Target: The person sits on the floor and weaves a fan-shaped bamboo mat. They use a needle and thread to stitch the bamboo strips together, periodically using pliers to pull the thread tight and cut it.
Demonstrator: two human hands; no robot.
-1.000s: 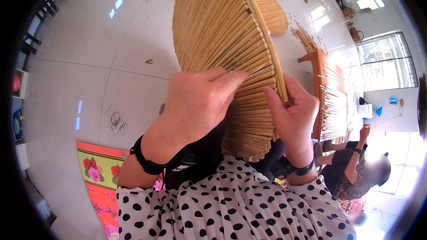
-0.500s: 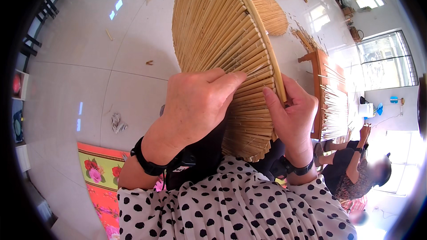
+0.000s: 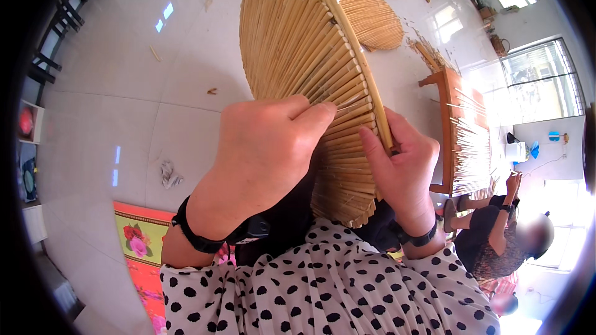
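A round piece of pale straw-coloured stalks [image 3: 279,37], laid side by side and stitched together, stands tilted on edge over my lap. A smooth curved strip [image 3: 356,49] runs along its right rim. My right hand [image 3: 410,167] grips that rim, thumb on the stalk face and fingers behind. Against the middle of the face, my left hand [image 3: 264,149] is closed in a pinch with thumb and forefinger at the stalks. Whatever lies between those fingertips is too small to make out. Part of the lower left face is hidden behind the left hand.
Another round stalk piece [image 3: 372,15] lies on the tiled floor ahead. To the right, a wooden bench [image 3: 444,130] bears many thin stalks [image 3: 469,142]; loose stalks [image 3: 428,54] lie beyond it. Another person [image 3: 487,242] sits at right. A floral mat [image 3: 138,245] and crumpled cloth [image 3: 169,175] lie at left.
My left hand has drawn slightly left and down, still pinched. The stalk piece and my right hand have shifted a little to the left; the right-hand grip stays the same.
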